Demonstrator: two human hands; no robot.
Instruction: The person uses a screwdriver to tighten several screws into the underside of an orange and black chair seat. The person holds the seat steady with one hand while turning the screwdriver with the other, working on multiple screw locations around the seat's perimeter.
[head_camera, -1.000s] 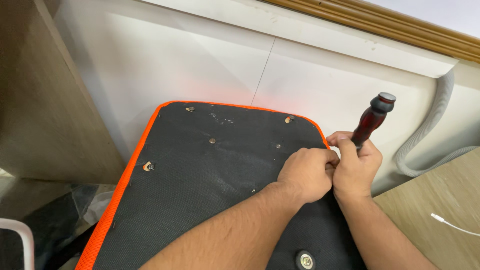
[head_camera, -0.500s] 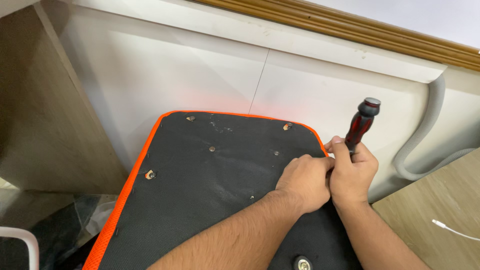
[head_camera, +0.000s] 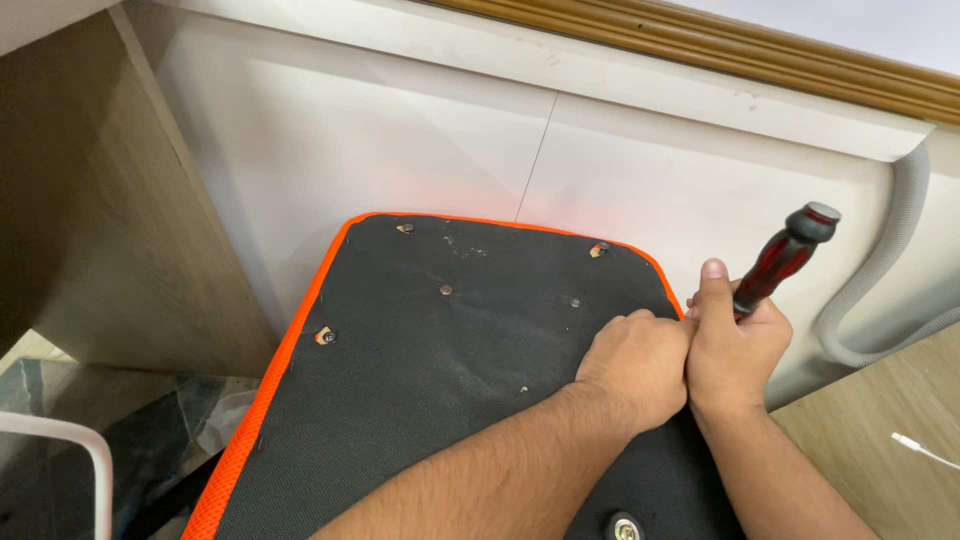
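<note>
A black fabric-covered seat underside with an orange mesh rim lies tilted against the white wall, with several screws and bolt holes in it. My right hand grips a screwdriver with a red and black handle, its tip hidden behind my hands at the seat's right edge. My left hand is closed in a fist pressed against the right hand, on the seat's right edge. What the left hand pinches is hidden.
A grey corrugated hose runs down the wall at right. A wooden surface with a white cable is at lower right. A wooden cabinet side stands at left, with a white rail and dark plastic below.
The view shifted, so everything sits a little further right. The screwdriver handle has tilted more to the right, and my right thumb now points up along it.
</note>
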